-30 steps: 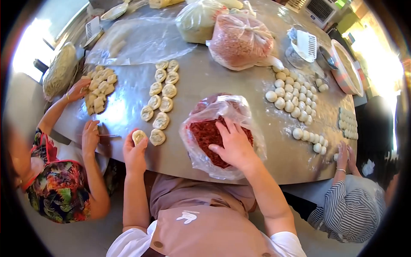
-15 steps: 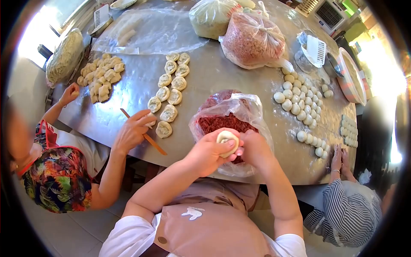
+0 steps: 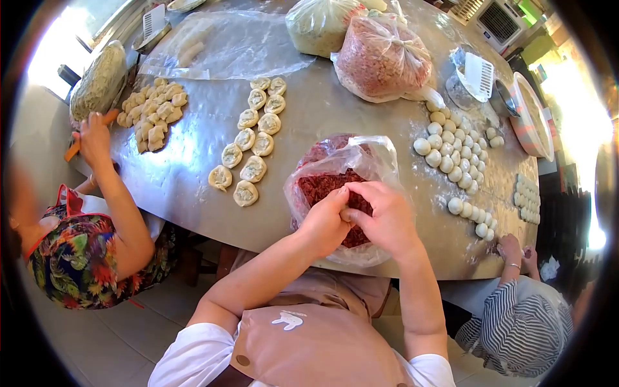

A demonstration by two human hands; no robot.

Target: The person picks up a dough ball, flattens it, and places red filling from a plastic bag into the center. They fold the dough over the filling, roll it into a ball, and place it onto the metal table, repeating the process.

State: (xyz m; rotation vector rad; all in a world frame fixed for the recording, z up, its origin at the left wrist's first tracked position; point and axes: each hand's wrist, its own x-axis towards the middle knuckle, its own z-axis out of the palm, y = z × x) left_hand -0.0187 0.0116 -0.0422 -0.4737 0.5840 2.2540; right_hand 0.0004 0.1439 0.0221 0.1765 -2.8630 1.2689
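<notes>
At the bottom of the frame, two bare forearms [image 3: 267,267] leave white sleeves [image 3: 195,355] and angle inward. At centre, the left hand [image 3: 324,224] and right hand [image 3: 385,219] meet, fingers curled, tips pressed together; what they pinch, if anything, is hidden, so I cannot tell. Just beyond, partly covered by them, a crinkled clear plastic bag [image 3: 380,155] gapes around coarse, moist dark red paste [image 3: 327,186]. Left of centre, round, puckered dough pieces [image 3: 253,169] make two uneven columns; right, smooth white dough balls [image 3: 456,158] cluster on the shiny grey table [image 3: 309,106]. At upper centre bulges a gathered bag of pinkish crumbs [image 3: 383,61].
</notes>
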